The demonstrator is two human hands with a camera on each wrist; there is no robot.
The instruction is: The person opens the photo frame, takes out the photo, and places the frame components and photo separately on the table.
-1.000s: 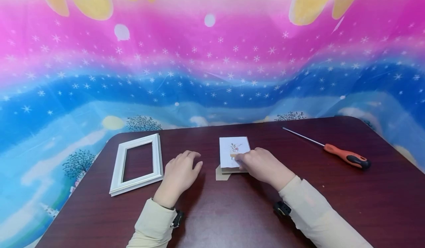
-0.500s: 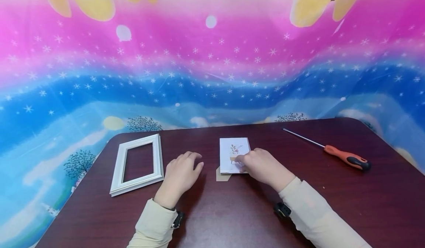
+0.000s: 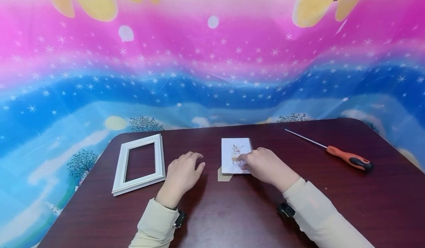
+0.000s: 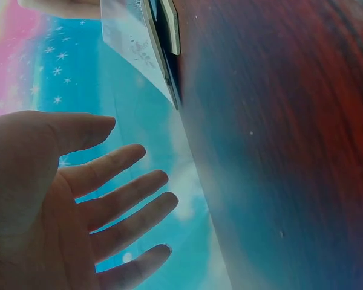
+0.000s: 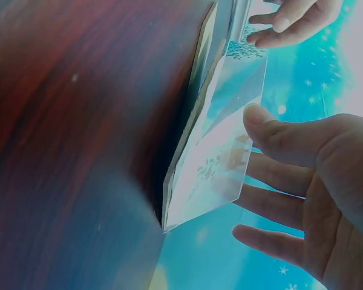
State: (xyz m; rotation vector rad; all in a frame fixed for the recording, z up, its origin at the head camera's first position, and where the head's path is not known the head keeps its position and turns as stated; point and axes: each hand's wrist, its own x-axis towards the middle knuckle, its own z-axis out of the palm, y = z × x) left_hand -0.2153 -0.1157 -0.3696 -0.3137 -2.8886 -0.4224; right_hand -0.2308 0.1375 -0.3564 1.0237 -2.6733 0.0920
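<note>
My right hand (image 3: 267, 167) touches the small picture card (image 3: 227, 152), which is printed with a plant on a stool. Its index fingertip rests on the print. In the right wrist view the thumb and fingers are spread around the far edge of a glossy, see-through face (image 5: 215, 193) over the print. Whether this is a separate pane is unclear. Under the card is a tan backing piece (image 3: 224, 176), its corner sticking out. My left hand (image 3: 182, 174) hovers between frame and card, fingers relaxed, holding nothing. The white picture frame (image 3: 117, 172) lies at its left.
A screwdriver (image 3: 346, 157) with an orange and black handle lies at the right of the dark red table (image 3: 225, 215). A patterned cloth backdrop (image 3: 199, 74) with snowflakes hangs right behind the table's far edge.
The near edge of the card has come down over the backing, and its print has shifted slightly toward me. My right index finger has followed it. My left hand stays in place.
</note>
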